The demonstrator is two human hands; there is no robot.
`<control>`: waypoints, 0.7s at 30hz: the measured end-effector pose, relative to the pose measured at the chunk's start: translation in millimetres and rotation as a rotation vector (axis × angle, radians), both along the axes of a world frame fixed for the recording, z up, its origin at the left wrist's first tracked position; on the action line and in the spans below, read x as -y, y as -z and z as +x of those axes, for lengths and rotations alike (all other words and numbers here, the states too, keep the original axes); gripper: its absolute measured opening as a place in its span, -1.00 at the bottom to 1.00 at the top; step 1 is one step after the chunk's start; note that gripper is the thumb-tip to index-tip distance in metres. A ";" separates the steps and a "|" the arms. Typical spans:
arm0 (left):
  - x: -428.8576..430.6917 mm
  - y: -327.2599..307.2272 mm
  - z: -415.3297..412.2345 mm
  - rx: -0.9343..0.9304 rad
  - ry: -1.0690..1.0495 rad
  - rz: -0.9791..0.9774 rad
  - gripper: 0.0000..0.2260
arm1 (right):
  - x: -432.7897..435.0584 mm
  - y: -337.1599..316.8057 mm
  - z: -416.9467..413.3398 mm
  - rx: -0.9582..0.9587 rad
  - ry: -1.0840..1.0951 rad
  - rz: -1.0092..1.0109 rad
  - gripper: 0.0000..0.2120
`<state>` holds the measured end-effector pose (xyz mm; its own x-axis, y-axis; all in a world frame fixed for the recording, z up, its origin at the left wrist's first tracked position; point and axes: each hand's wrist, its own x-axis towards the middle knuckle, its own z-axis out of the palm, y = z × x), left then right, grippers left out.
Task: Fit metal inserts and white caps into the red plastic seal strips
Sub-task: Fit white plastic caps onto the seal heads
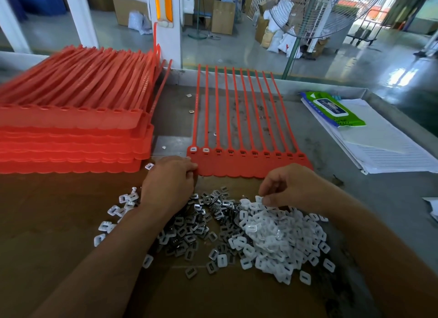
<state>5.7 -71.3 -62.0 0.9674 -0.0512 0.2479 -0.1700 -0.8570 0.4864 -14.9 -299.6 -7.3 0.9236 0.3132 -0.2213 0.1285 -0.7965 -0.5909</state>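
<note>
A red seal strip sheet (251, 167) lies flat in front of me, its long tails pointing away. White caps sit in its two leftmost sockets (199, 149); the other sockets show dark openings. My left hand (169, 182) pinches the sheet's near left corner. My right hand (291, 187) hovers over the heap of white caps (277, 234) and pinches one cap at its fingertips. Dark metal inserts (196, 225) lie piled between my forearms, mixed with caps.
A tall stack of red seal sheets (71, 125) stands at the left. Brown cardboard (47, 222) covers the near bench. Lined paper (384, 147) and a green wipes pack (331, 109) lie at the right. Stray caps dot the grey bench (175, 118).
</note>
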 end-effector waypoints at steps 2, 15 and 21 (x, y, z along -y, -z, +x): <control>-0.1 -0.2 0.1 -0.002 -0.002 0.003 -0.74 | -7.7 2.0 -1.0 -0.009 -0.021 0.004 -0.86; -0.3 0.2 0.8 -0.007 -0.002 -0.002 -0.74 | -13.5 -0.7 -4.1 0.026 0.127 0.190 -0.90; -0.3 0.1 0.4 -0.008 0.001 -0.006 -0.74 | -20.1 -5.0 4.2 0.164 0.155 0.148 -0.84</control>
